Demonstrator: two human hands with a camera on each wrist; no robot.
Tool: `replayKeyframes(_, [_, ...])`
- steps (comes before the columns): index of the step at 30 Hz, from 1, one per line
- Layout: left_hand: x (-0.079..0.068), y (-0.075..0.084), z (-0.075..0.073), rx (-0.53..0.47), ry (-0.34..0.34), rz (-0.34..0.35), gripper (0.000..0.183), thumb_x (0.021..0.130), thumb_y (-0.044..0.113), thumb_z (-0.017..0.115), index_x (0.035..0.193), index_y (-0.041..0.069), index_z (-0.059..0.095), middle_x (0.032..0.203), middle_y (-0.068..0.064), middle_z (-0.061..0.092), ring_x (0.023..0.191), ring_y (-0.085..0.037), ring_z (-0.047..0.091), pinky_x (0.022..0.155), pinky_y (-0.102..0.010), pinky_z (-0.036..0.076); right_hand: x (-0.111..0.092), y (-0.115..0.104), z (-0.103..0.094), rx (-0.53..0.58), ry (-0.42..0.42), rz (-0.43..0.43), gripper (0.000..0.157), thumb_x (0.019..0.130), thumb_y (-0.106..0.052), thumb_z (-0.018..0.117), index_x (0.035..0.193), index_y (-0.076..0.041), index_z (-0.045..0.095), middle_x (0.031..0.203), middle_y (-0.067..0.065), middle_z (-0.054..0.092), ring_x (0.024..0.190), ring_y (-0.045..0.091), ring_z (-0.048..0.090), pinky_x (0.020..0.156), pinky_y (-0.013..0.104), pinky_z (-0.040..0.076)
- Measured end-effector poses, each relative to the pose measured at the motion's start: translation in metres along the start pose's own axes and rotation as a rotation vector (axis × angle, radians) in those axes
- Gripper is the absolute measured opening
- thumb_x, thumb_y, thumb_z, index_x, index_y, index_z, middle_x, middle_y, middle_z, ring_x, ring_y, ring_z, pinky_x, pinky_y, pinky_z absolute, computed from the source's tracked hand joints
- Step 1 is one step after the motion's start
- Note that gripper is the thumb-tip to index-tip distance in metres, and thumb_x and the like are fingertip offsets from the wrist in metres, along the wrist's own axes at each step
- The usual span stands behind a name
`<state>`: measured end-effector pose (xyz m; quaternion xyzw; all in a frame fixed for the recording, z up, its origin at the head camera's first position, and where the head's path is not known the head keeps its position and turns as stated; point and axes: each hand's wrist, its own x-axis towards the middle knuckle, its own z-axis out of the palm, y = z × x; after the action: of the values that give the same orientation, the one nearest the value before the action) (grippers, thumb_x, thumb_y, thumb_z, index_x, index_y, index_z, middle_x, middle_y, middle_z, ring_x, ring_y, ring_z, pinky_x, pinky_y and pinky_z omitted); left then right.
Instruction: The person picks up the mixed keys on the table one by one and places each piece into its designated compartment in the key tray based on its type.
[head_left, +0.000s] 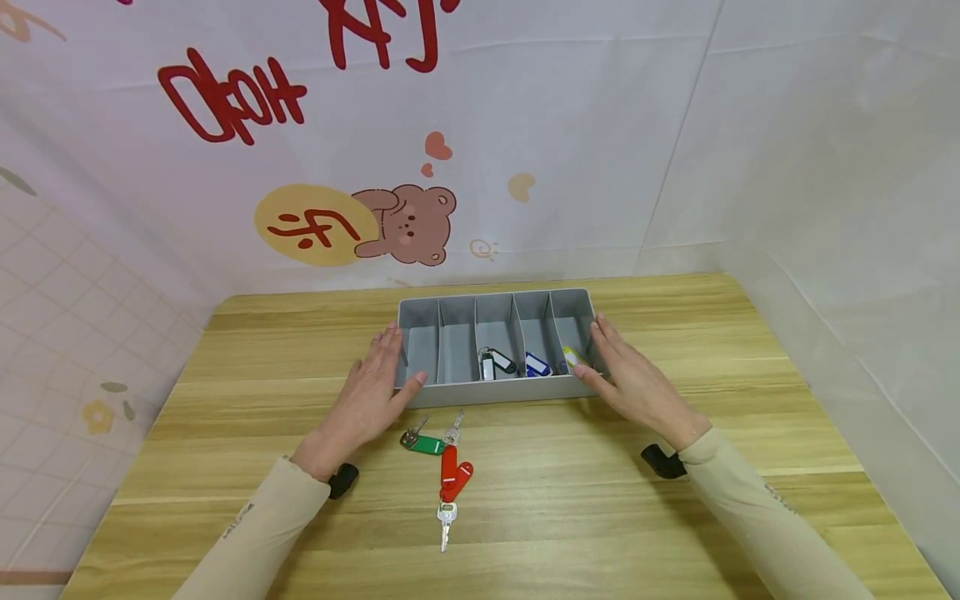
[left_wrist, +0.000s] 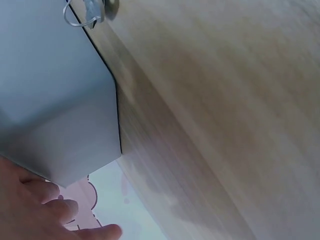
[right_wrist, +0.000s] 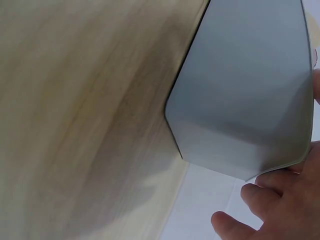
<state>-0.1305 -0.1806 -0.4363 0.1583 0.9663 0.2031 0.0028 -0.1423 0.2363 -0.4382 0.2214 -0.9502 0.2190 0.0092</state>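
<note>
A long grey tray (head_left: 491, 392) with five compartments stands on the table near the back wall. My left hand (head_left: 363, 396) rests against its left end, thumb at the front corner and fingers stretched along the side. At the opposite end, my right hand (head_left: 641, 387) lies the same way, its thumb over the front rim. Inside the tray are black key tags (head_left: 501, 360) in the middle compartment, blue key tags (head_left: 537, 365) in the fourth and a yellow key tag (head_left: 573, 357) in the rightmost. Both wrist views show fingers (right_wrist: 265, 197) extended beside the tray's outer wall.
In front of the tray lie a green key tag (head_left: 427, 445) with keys and two red key tags (head_left: 450, 468) with silver keys (head_left: 446, 521). The wooden table (head_left: 585, 508) meets a white printed wall covering (head_left: 562, 167) behind the tray.
</note>
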Motion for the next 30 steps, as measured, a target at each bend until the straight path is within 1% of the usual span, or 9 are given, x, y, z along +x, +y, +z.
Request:
replayKeyframes(4, [-0.003, 0.002, -0.004, 0.014, 0.045, 0.033, 0.087, 0.107, 0.055, 0.046, 0.164, -0.002, 0.015, 0.171, -0.021, 0.012, 0.156, -0.044, 0.015, 0.117, -0.072, 0.019, 0.001, -0.001, 0.000, 0.015, -0.018, 0.010, 0.086, 0.108, -0.052, 0.048, 0.161, 0.007, 0.017, 0.172, 0.017, 0.004, 0.157, 0.037, 0.013, 0.123, 0.057, 0.022])
replayKeyframes(8, [-0.009, 0.005, -0.010, -0.018, 0.114, 0.101, 0.080, 0.107, 0.048, 0.053, 0.163, -0.001, 0.023, 0.170, -0.019, 0.021, 0.156, -0.040, 0.020, 0.120, -0.068, 0.019, 0.001, -0.002, -0.001, 0.023, -0.035, 0.014, 0.086, 0.108, -0.052, 0.048, 0.161, 0.007, 0.015, 0.172, 0.016, 0.002, 0.157, 0.037, 0.012, 0.123, 0.058, 0.021])
replayKeyframes(13, [-0.021, 0.008, -0.016, -0.037, 0.221, 0.233, 0.067, 0.105, 0.037, 0.060, 0.157, -0.001, 0.039, 0.163, -0.017, 0.038, 0.151, -0.038, 0.032, 0.121, -0.060, 0.026, 0.000, -0.003, -0.002, 0.037, -0.032, 0.022, 0.087, 0.108, -0.052, 0.048, 0.162, 0.007, 0.015, 0.172, 0.016, 0.002, 0.157, 0.037, 0.013, 0.122, 0.058, 0.022])
replayKeyframes(17, [-0.031, 0.007, -0.017, -0.041, 0.298, 0.356, 0.062, 0.107, 0.043, 0.056, 0.149, -0.001, 0.051, 0.155, -0.016, 0.049, 0.145, -0.037, 0.042, 0.118, -0.057, 0.033, 0.000, -0.003, -0.002, 0.043, -0.044, 0.030, 0.087, 0.108, -0.052, 0.048, 0.162, 0.006, 0.014, 0.172, 0.016, 0.001, 0.158, 0.036, 0.012, 0.122, 0.058, 0.021])
replayKeyframes(20, [-0.037, 0.007, -0.017, -0.042, 0.344, 0.460, 0.060, 0.106, 0.047, 0.055, 0.144, 0.000, 0.059, 0.149, -0.014, 0.057, 0.139, -0.035, 0.049, 0.118, -0.051, 0.036, 0.001, -0.003, -0.003, 0.044, -0.056, 0.035, 0.087, 0.108, -0.052, 0.048, 0.162, 0.005, 0.013, 0.172, 0.015, 0.000, 0.158, 0.036, 0.011, 0.122, 0.058, 0.021])
replayKeyframes(22, [-0.040, 0.008, -0.017, -0.041, 0.358, 0.524, 0.058, 0.106, 0.049, 0.055, 0.140, 0.002, 0.062, 0.145, -0.012, 0.060, 0.137, -0.034, 0.053, 0.119, -0.043, 0.035, 0.001, -0.003, -0.003, 0.044, -0.057, 0.035, 0.087, 0.108, -0.052, 0.048, 0.162, 0.006, 0.013, 0.172, 0.015, -0.001, 0.158, 0.036, 0.011, 0.122, 0.059, 0.021])
replayKeyframes(25, [-0.043, 0.011, -0.016, -0.049, 0.361, 0.611, 0.054, 0.106, 0.048, 0.056, 0.137, 0.005, 0.066, 0.140, -0.010, 0.064, 0.133, -0.032, 0.057, 0.120, -0.034, 0.034, 0.001, -0.003, -0.004, 0.045, -0.049, 0.035, 0.088, 0.107, -0.053, 0.049, 0.162, 0.007, 0.014, 0.172, 0.015, 0.001, 0.157, 0.036, 0.012, 0.122, 0.058, 0.022])
replayKeyframes(27, [-0.045, 0.012, -0.016, -0.069, 0.349, 0.660, 0.053, 0.106, 0.048, 0.055, 0.134, 0.005, 0.068, 0.137, -0.010, 0.065, 0.130, -0.031, 0.059, 0.119, -0.031, 0.035, 0.000, -0.003, -0.003, 0.051, -0.048, 0.037, 0.088, 0.107, -0.053, 0.049, 0.162, 0.006, 0.014, 0.172, 0.015, 0.001, 0.157, 0.037, 0.013, 0.122, 0.058, 0.022])
replayKeyframes(30, [-0.046, 0.013, -0.013, -0.091, 0.328, 0.724, 0.051, 0.106, 0.047, 0.056, 0.130, 0.005, 0.070, 0.134, -0.009, 0.067, 0.126, -0.030, 0.062, 0.117, -0.031, 0.038, 0.000, -0.003, -0.003, 0.064, -0.055, 0.045, 0.088, 0.107, -0.053, 0.050, 0.163, 0.005, 0.013, 0.172, 0.014, 0.000, 0.157, 0.037, 0.013, 0.122, 0.058, 0.022])
